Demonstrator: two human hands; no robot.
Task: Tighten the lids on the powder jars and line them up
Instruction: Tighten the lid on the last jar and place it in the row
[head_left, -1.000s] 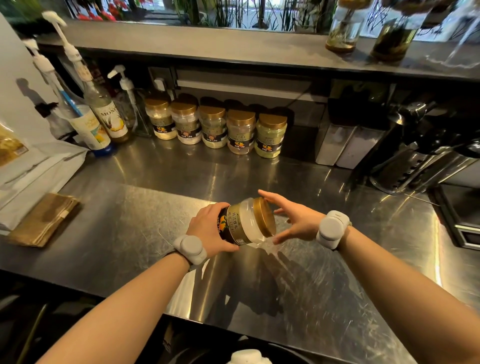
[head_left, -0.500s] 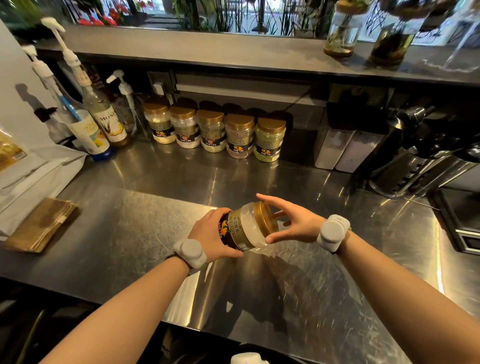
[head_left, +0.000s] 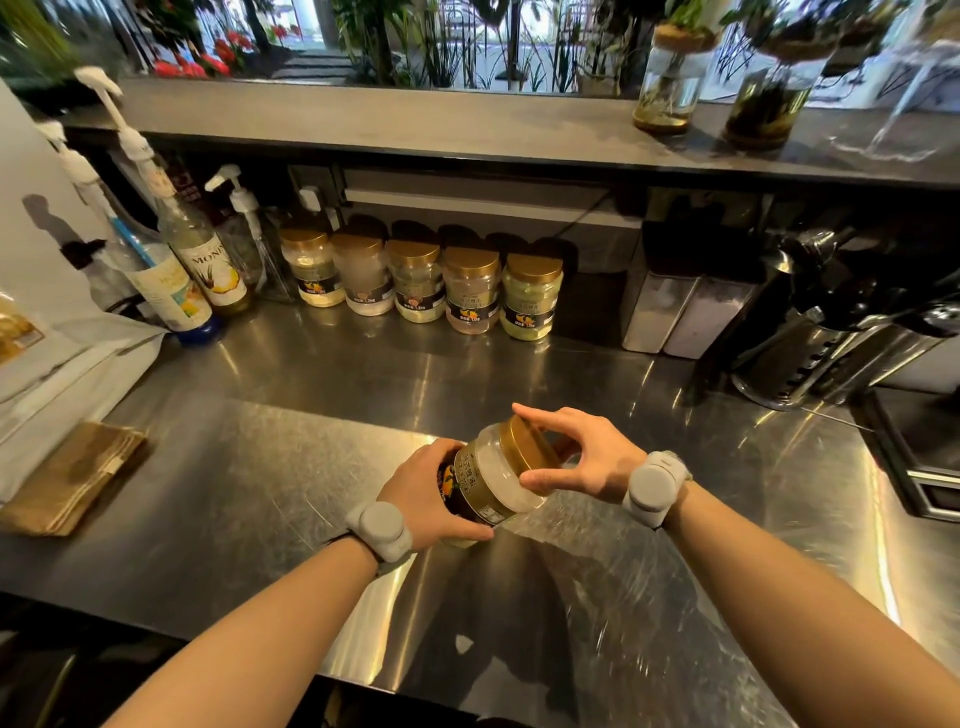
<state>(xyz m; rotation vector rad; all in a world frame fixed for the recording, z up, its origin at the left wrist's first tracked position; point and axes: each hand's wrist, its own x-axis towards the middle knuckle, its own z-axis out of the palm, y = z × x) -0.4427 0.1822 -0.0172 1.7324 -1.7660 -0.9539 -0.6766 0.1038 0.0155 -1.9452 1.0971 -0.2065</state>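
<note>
A clear powder jar (head_left: 493, 478) with a gold lid (head_left: 527, 441) is held tilted above the steel counter (head_left: 260, 467), lid pointing up and to the right. My left hand (head_left: 431, 493) wraps around the jar's labelled base. My right hand (head_left: 582, 457) has its fingers and thumb closed around the lid's rim. Several more gold-lidded powder jars (head_left: 421, 280) stand upright in a row against the back wall, side by side.
Syrup pump bottles (head_left: 208, 260) stand at the back left beside a white bag (head_left: 62, 358) and folded brown paper (head_left: 72, 478). Two square canisters (head_left: 675, 312) and metal machines (head_left: 841, 332) fill the back right. Plant jars (head_left: 670, 78) sit on the upper ledge.
My right hand has moved from an open reach beside the lid to a closed grip on its rim. The jar stays in my left hand, shifted slightly.
</note>
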